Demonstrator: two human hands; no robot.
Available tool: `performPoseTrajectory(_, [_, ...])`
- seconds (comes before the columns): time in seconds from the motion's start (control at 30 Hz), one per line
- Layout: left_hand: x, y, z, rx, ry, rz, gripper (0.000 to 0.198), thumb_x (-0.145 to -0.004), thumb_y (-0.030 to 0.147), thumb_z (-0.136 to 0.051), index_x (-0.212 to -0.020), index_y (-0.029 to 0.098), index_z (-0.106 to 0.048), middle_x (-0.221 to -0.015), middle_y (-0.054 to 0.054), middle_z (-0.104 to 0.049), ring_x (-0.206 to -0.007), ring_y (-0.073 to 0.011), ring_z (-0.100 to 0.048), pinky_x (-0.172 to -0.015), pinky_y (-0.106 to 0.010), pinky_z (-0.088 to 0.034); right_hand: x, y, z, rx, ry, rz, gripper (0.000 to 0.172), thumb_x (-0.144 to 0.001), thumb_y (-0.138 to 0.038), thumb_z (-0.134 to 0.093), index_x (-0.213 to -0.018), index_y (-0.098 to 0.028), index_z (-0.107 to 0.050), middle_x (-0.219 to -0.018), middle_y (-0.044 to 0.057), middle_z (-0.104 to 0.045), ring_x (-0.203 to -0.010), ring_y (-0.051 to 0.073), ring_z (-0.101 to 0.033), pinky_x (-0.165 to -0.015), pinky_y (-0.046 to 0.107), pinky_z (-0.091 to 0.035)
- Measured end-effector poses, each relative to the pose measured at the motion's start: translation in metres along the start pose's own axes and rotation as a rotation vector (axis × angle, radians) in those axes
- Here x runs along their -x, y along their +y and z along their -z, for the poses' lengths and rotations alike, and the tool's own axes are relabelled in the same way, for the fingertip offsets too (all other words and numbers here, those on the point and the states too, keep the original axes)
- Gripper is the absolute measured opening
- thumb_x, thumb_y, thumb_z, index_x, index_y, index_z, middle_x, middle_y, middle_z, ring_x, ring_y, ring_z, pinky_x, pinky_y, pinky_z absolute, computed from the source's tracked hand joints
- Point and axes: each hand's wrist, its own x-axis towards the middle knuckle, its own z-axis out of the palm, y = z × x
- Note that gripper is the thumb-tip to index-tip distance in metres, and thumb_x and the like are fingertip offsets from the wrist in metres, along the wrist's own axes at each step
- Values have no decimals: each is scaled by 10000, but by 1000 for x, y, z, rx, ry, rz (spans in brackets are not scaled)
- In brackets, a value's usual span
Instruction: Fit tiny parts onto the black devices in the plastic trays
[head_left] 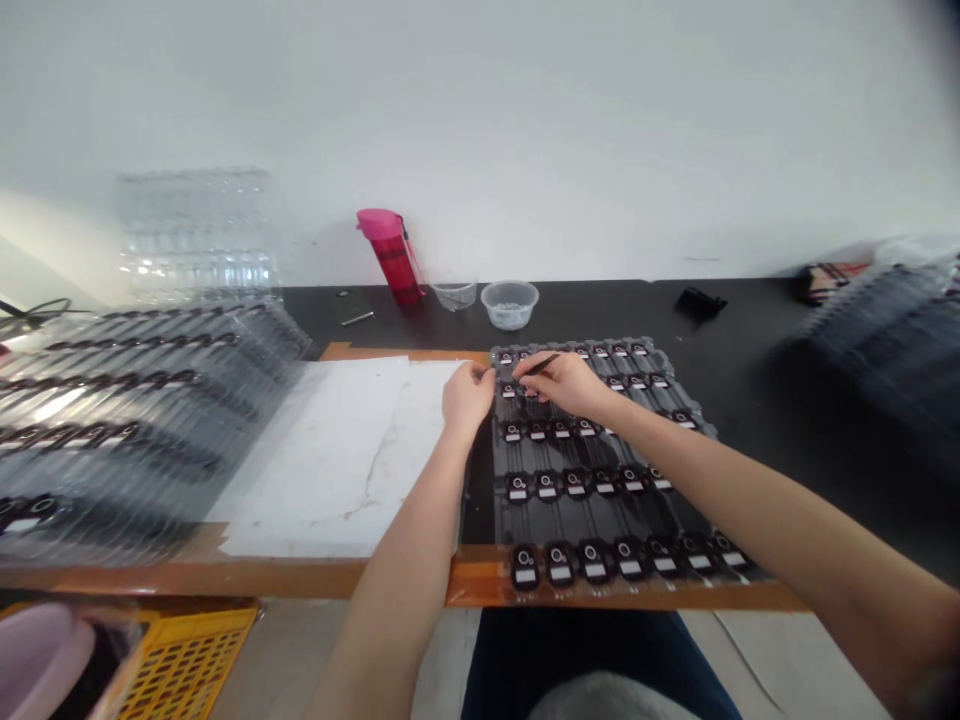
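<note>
A clear plastic tray [637,455] lies in front of me, with rows of small black rounded devices [592,560], each bearing a ring mark and a white label. My right hand [566,382] is over the upper left part of this tray, its fingers closed round a thin dark pen-like tool [541,366]; whether it is a pen or tweezers is unclear. At the tray's upper left edge, my left hand [469,392] has its fingers curled together. What those fingers pinch, if anything, is too small to make out.
Stacked filled trays [150,420] stand left, beside white paper sheets [330,450]. Behind are a pink bottle [394,260], a clear tub [510,305] of small pale pieces and a black object [699,303]. More trays [892,340] are right; a yellow crate [191,660] sits below.
</note>
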Motion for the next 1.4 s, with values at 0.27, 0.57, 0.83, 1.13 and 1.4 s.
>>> performPoseTrajectory(0.27, [4, 3, 1, -31, -49, -14, 259, -774, 396, -566, -946, 213, -627, -770, -23, -656, -745, -195, -609, -663, -283, -409, 1, 0, -1, -20, -12, -33, 164, -787, -244, -566, -879, -159, -672, -679, 16, -658, -595, 125, -631, -527, 214, -513])
performPoseTrajectory(0.57, [5, 4, 2, -53, -55, -25, 259, -778, 402, -573, -944, 213, -637, -799, -35, -665, -772, -201, -611, -672, -281, -414, 2, 1, -2, -94, -31, -114, 152, -775, -246, -582, -872, -166, -667, -649, 6, -634, -606, 117, -622, -510, 193, -513])
performPoseTrajectory(0.83, [6, 4, 3, -48, -67, -20, 270, -783, 404, -573, -962, 211, -636, -802, -33, -664, -769, -205, -612, -663, -286, -406, 0, 2, -4, -87, -39, -111, 158, -780, -254, -581, -875, -162, -666, -638, 7, -630, -612, 117, -624, -511, 186, -515])
performPoseTrajectory(1.13, [6, 4, 2, -53, -68, -28, 280, -776, 408, -588, -968, 211, -641, -809, -34, -667, -775, -199, -610, -659, -278, -405, -1, 4, -5, -54, -49, -62, 167, -782, -266, -580, -878, -166, -675, -634, 6, -636, -593, 121, -622, -509, 199, -521])
performPoseTrajectory(1.4, [7, 6, 4, -77, -93, -34, 304, -764, 394, -607, -997, 202, -640, -818, -31, -667, -778, -199, -616, -648, -284, -405, -1, 4, -4, -22, -64, -62, 179, -791, -278, -577, -876, -164, -685, -629, 12, -643, -580, 121, -620, -514, 204, -518])
